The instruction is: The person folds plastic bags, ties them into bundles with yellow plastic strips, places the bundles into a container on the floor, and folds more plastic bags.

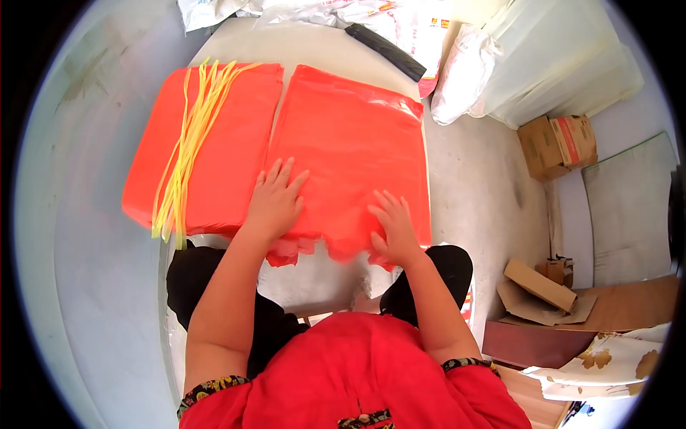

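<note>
Two stacks of red plastic sheets or bags lie side by side on a pale table. My left hand (275,200) rests with spread fingers on the near left part of the right stack (343,136), close to the gap between the stacks. My right hand (392,227) lies with its fingers apart on the near right part of the same stack. The near edge of that stack is ragged and hangs over the table edge. Across the left stack (239,143) lies a bundle of yellow strips (193,139).
A black roll (386,52) lies at the table's far side, near white printed sacks (464,75). On the right are a cardboard box (557,146), an opened carton (543,293) on a brown cabinet, and a floral cloth (607,365). A wall (93,214) runs along the left.
</note>
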